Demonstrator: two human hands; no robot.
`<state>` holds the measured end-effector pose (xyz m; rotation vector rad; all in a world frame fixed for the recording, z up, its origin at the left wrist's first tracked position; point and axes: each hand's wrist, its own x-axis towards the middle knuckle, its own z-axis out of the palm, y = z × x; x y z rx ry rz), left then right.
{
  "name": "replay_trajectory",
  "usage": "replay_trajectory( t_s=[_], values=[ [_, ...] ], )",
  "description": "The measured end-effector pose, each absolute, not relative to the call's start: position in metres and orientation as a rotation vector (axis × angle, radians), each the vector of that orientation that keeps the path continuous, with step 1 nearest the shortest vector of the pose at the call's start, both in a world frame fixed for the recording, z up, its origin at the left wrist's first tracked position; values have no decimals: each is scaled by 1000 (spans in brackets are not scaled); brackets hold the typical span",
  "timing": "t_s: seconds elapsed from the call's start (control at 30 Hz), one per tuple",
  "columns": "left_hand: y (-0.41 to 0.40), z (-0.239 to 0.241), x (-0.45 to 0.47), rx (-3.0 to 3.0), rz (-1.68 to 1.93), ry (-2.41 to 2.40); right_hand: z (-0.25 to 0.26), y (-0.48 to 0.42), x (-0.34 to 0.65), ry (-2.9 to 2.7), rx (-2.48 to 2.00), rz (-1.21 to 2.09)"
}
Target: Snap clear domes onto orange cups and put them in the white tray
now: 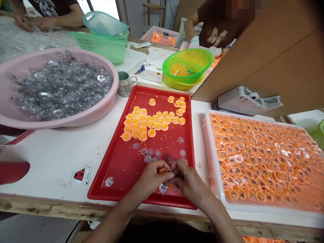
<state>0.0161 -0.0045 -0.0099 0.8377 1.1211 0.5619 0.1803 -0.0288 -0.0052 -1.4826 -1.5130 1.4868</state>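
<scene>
Orange disc (163,171) in left hand (152,179), right hand (188,180) beside, one red tray (118,168)

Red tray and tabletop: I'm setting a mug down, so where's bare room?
Bare white table lies left of the red tray, below the pink basin, around a small sticker. The tray's upper-left corner is also bare. Crowded: the orange discs mid-tray and the white tray at right.

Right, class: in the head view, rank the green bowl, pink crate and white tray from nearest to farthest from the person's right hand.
From the right hand:
1. White tray: right, alongside.
2. Green bowl: straight ahead.
3. Pink crate: farthest back.
</scene>
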Motion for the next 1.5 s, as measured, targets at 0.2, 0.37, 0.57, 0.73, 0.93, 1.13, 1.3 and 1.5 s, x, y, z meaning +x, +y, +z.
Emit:
replay_trajectory(
  t_s=[0.2,0.37,0.57,0.73,0.93,1.13,1.3,1.5],
  values=[
    [-5,-1,18,783,631,1127,-15,-23,180,-988,-1460,1647],
    [-7,1,21,713,638,1131,-21,-30,172,-783,-1393,1595],
    [-5,0,23,764,613,1161,-13,-31,180,-1150,-1475,1470],
    [-6,1,24,713,647,1099,-14,-30,185,-913,-1437,1466],
    [-12,-1,30,641,774,1044,-15,-35,173,-533,-1310,1522],
    [-13,2,33,557,789,1011,-13,-38,167,-420,-1281,1549],
    [-10,3,29,361,825,981,-16,-37,174,-501,-1337,1476],
    [-5,1,23,350,836,1084,-2,-39,178,-606,-1362,1442]
  ],
)
